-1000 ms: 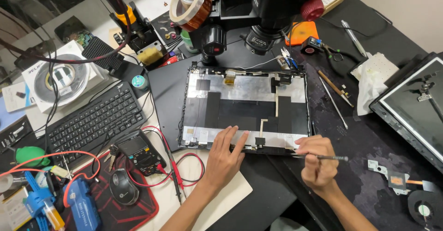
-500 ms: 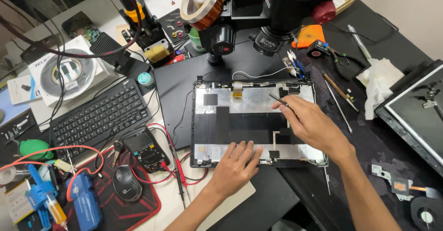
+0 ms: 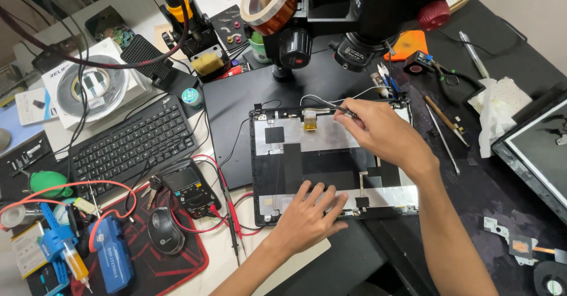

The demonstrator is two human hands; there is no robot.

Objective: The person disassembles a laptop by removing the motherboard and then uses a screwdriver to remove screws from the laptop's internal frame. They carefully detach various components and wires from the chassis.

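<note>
The biggest thing I have to deal with is the opened laptop lid panel [image 3: 331, 166], lying flat at the middle of the frame on the dark surface [image 3: 508, 213], with silver foil and black patches across its inner face. I judge it light but broad, stiff enough to stay flat yet easy to flex or crack if lifted by one corner; the thin frame edges look like the safest places to hold it, not the foil. My left hand [image 3: 307, 216] lies spread wide and flat on the panel's lower edge, fingers fanned, pressing it down and gripping nothing. My right hand [image 3: 381, 132] sits at the panel's upper right, fingers pinched narrow around a slim dark tool [image 3: 341, 110] whose tip points left along the top edge. Just left of that tip is a small amber ribbon connector [image 3: 309, 120], which I take to be soft and tear-prone. Smallest are the thin wires [image 3: 319, 99] looping along the top edge; they look delicate and likely to snag.
</note>
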